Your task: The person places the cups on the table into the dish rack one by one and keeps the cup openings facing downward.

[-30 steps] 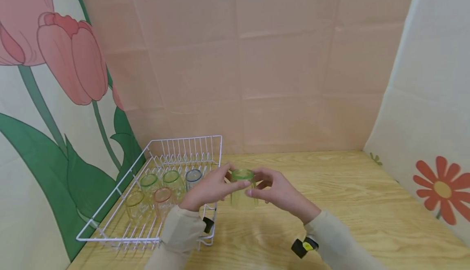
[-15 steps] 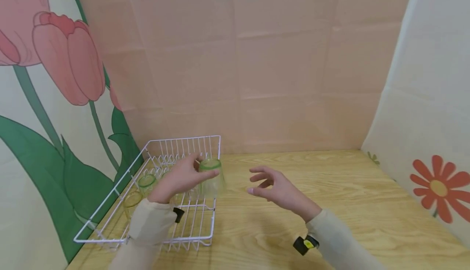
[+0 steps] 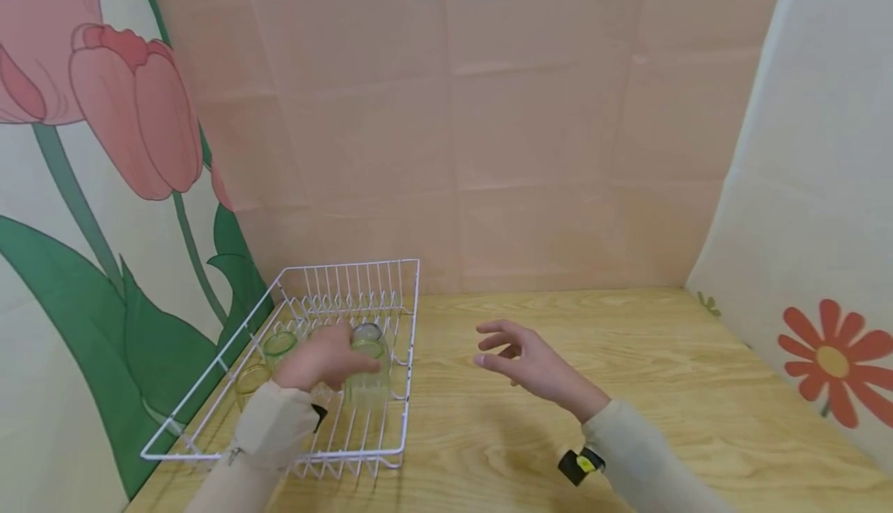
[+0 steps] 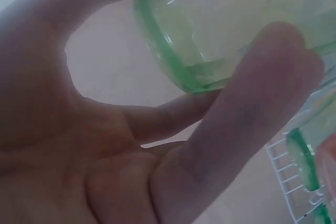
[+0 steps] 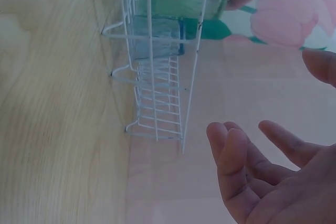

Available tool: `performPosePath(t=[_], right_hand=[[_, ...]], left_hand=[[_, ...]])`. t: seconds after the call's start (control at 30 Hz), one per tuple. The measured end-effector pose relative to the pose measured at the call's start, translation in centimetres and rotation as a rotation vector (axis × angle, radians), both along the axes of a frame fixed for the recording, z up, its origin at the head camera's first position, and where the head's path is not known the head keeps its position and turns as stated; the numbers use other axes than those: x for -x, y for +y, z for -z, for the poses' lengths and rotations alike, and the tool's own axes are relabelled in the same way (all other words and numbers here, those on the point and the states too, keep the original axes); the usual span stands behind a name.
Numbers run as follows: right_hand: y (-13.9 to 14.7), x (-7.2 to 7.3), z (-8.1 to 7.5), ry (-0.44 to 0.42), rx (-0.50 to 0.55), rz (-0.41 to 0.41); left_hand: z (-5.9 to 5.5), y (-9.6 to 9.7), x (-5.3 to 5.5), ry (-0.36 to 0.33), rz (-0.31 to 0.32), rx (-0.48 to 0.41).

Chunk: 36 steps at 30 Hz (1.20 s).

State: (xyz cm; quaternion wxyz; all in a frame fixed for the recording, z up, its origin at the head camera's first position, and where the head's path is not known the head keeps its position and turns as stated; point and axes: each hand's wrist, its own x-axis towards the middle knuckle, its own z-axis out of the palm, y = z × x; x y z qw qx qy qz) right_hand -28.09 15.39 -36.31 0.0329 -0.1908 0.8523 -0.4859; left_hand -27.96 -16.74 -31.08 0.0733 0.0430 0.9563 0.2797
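Observation:
My left hand [image 3: 321,354] holds a clear drinking glass with a green ring [image 3: 367,385] at its upper end, over the right part of the white wire dish rack [image 3: 403,451]. In the left wrist view, thumb and fingers curve round the glass near that ring [image 4: 173,61]. Just behind it, a blue-edged glass [image 5: 157,38] stands inside the rack. My right hand [image 3: 533,366] is in the air to the right of the rack, fingers loosely bent around nothing.
On the rack's left side stand a green-rimmed glass [image 3: 279,346] and a yellow-rimmed glass [image 3: 253,380]. A pink-tinted glass [image 4: 329,163] shows at the left wrist view's edge. The rack rests on a wood-grain table [image 3: 628,404], with a pinkish cloth wall [image 3: 544,149] behind.
The green-ringed glass was between both hands to the right of the rack. My right hand has let go, and my left has carried the glass left and lowered it over the rack.

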Motion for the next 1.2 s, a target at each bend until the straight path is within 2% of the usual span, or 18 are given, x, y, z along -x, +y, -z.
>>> performPosePath(t=[0.1,0.2,0.43,0.57,0.9,1.07,1.13,1.2], right_hand=[[0.1,0.2,0.3,0.002,-0.007,-0.003],[0.1,0.4,0.5,0.006,-0.014,-0.013],[0.1,0.4,0.5,0.007,-0.026,-0.021],[0.1,0.5,0.6,0.000,-0.027,-0.021],[0.3,0.5,0.7,-0.009,-0.038,-0.029],[0.3,0.5,0.8,-0.032,-0.035,-0.027],[0.3,0.5,0.9,-0.039,-0.032,-0.027],[0.3,0.5,0.8,-0.041,-0.027,-0.025]], left_hand=[[0.8,-0.1,0.4,-0.029,0.002,0.035],[1.4,-0.3,0.7,-0.036,-0.008,0.023],[2.8,-0.1,1.3,-0.011,-0.055,0.025],[3.1,-0.1,1.5,0.005,-0.060,0.044],[3.1,-0.1,1.4,-0.013,-0.063,0.085],[2.4,-1.0,0.6,-0.017,-0.058,0.003],[1.9,-2.1,0.4,0.009,-0.061,-0.010],[1.3,-3.5,0.4,0.087,-0.063,0.020]])
